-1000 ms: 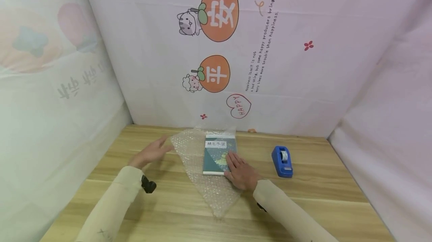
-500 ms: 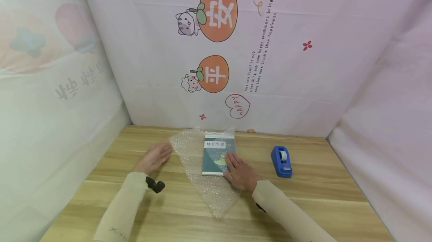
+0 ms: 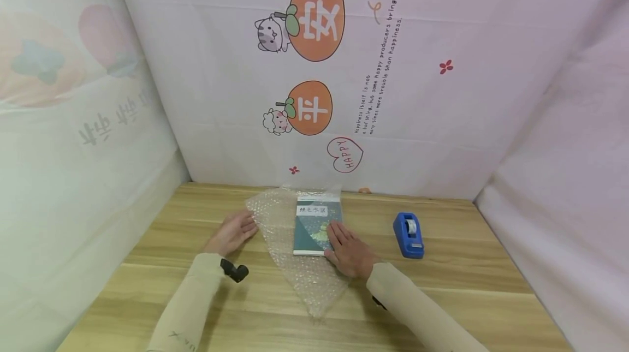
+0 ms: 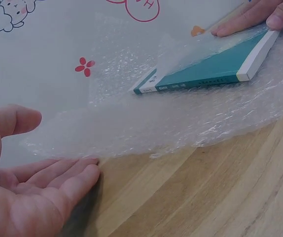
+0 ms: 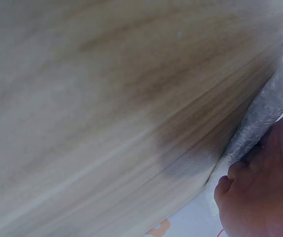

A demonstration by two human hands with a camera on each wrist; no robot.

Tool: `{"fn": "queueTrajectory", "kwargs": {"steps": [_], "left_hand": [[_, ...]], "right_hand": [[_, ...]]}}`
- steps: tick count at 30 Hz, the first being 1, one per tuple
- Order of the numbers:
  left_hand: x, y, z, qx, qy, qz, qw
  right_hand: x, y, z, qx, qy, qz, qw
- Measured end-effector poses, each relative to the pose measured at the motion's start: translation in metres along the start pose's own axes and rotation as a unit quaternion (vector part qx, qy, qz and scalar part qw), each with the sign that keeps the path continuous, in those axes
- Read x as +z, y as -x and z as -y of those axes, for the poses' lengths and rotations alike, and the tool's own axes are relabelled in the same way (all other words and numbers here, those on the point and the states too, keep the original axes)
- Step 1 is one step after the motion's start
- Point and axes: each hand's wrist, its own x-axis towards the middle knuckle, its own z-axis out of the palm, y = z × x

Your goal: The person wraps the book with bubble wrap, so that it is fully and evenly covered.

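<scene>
A teal book point(image 3: 306, 238) with a white label lies on a sheet of bubble wrap point(image 3: 280, 232), one flap of which is folded over the book's right part. My right hand point(image 3: 351, 251) rests flat on that flap, its straight fingers pressing on the book's lower right. At the sheet's left corner is my left hand point(image 3: 235, 232). In the left wrist view its fingers point(image 4: 77, 182) reach to the underside of the sheet's edge, with the thumb raised apart above; it pinches nothing. The right wrist view shows the right hand point(image 5: 260, 192) beside the rolled wrap edge.
A blue tape dispenser point(image 3: 409, 234) with a roll of tape stands on the wooden table point(image 3: 467, 264), right of the book. Printed cloth walls point(image 3: 236, 95) enclose the table at the back and both sides.
My left hand has lowered its fingers and turned palm upward, shifting slightly right to the wrap's left corner. The right hand, book and wrap have stayed put.
</scene>
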Motion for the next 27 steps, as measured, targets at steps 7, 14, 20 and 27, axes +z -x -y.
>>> {"fn": "queueTrajectory", "kwargs": {"steps": [7, 14, 20, 27], "left_hand": [[0.008, -0.001, 0.005, -0.002, 0.000, -0.013, 0.9999], [0.014, -0.003, 0.011, -0.004, 0.010, -0.015, 0.9998], [0.021, -0.006, 0.017, -0.005, 0.000, -0.011, 0.9999], [0.033, -0.007, 0.020, -0.001, -0.014, -0.020, 0.9997]], "right_hand": [[-0.002, 0.001, 0.000, 0.000, 0.002, 0.007, 1.0000], [-0.002, 0.001, 0.000, -0.001, 0.011, 0.008, 0.9999], [-0.003, 0.002, 0.001, -0.003, 0.005, 0.004, 1.0000], [-0.003, 0.003, 0.002, 0.004, 0.010, 0.008, 0.9999]]}}
